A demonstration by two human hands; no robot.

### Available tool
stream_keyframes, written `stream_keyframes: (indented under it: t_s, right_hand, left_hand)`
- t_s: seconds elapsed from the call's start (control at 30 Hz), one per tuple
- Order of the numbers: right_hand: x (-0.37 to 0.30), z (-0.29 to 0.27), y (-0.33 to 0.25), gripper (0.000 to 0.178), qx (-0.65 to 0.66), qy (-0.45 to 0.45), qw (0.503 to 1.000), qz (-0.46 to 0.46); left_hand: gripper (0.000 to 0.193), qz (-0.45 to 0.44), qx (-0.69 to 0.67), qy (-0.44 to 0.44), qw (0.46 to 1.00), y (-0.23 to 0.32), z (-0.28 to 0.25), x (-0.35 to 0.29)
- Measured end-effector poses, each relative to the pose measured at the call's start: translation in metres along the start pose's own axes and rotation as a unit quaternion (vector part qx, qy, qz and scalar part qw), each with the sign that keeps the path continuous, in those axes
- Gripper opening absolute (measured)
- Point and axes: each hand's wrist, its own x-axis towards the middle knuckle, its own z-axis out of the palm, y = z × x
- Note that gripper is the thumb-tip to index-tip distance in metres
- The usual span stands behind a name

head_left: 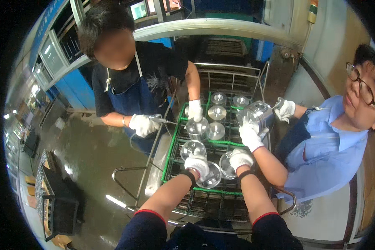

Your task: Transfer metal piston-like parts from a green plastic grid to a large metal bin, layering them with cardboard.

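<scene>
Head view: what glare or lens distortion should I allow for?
Head view: bright glints on the metal cylinders; light patches and a streak reflected off the shiny floor. Head view: the pale beam bows across the top, black fills the corners, and small things toward the left rim look too soft to make out.

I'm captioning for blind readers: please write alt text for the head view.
A person's gloved left hand and right hand are at shiny metal cylinders on a green-edged rack. A co-worker at left holds a nozzled tool; another co-worker at right holds another cylinder.
</scene>
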Motion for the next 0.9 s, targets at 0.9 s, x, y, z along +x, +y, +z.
stream_keyframes:
  t_s: [0.9]
  right_hand:
    - [-0.067,-0.066,-0.116,0.07,-0.236,-0.008,0.716,-0.657]
  left_hand:
    - [0.046,-0.394,-0.559,0.511,0.521,0.003,-0.187,-0.406]
